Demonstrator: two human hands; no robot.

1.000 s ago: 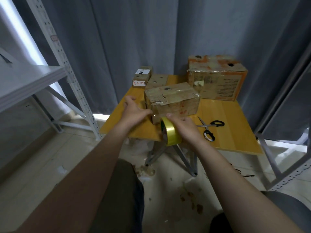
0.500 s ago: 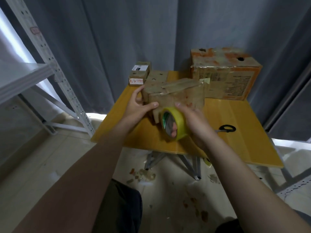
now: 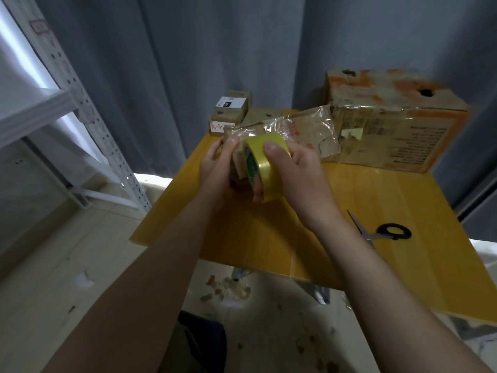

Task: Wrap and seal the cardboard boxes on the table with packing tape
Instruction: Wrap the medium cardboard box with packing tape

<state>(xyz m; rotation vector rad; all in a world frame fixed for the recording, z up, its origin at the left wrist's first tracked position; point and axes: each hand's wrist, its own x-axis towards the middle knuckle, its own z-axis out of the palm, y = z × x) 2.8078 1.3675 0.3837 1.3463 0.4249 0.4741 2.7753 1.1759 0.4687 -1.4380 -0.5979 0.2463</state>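
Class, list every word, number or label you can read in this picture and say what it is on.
Nothing reads clearly.
Red handwriting on the white label of the lower small box: perhaps "B-Y", the rest hidden.
On the upper small box, a black-and-white sticker: too small.
Printed lines on the big cardboard box: blurred.
Red print on the held box: blurred.

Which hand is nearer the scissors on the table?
Right. The right hand, gripping the tape roll, is up-left of the scissors; the left hand, holding the box, is farther left.
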